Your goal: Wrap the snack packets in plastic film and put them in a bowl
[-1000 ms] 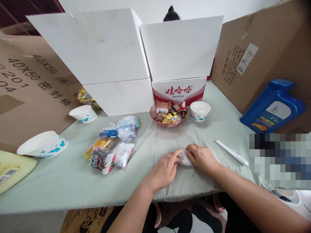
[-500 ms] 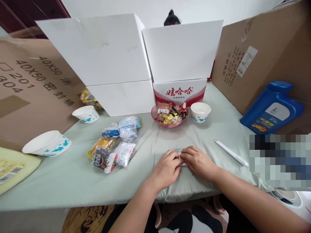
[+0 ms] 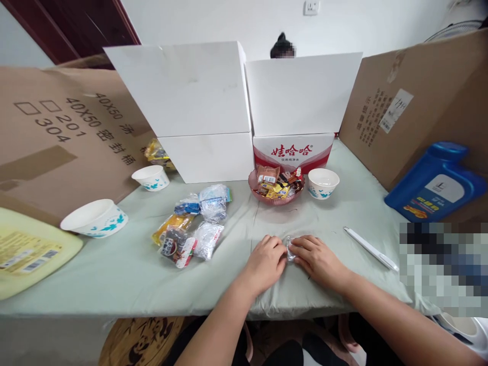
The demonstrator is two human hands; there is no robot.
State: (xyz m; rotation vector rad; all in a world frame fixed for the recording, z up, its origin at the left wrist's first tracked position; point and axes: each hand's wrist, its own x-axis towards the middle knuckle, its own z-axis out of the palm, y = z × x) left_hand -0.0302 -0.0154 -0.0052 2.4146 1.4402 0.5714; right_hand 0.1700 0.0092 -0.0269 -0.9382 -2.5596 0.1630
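Note:
My left hand (image 3: 267, 262) and my right hand (image 3: 316, 259) rest side by side on the pale green cloth (image 3: 125, 269), fingers curled. Together they pinch a small clear plastic packet (image 3: 290, 248) between them; most of it is hidden by my fingers. To the left lies a pile of several clear snack packets (image 3: 192, 229). Behind my hands stands a pink bowl of wrapped sweets (image 3: 276, 183) with a small white paper bowl (image 3: 323, 183) to its right.
A white pen (image 3: 369, 248) lies right of my hands. White paper bowls (image 3: 94, 218) (image 3: 151, 178) sit at the left. A blue jug (image 3: 434, 183), a yellow container (image 3: 26, 256), white boxes (image 3: 206, 122) and cardboard walls (image 3: 415, 101) ring the table. A person's head shows behind the boxes.
My hands have drawn closer together around the clear packet, folding it smaller. The camera has tilted up a little, showing more wall.

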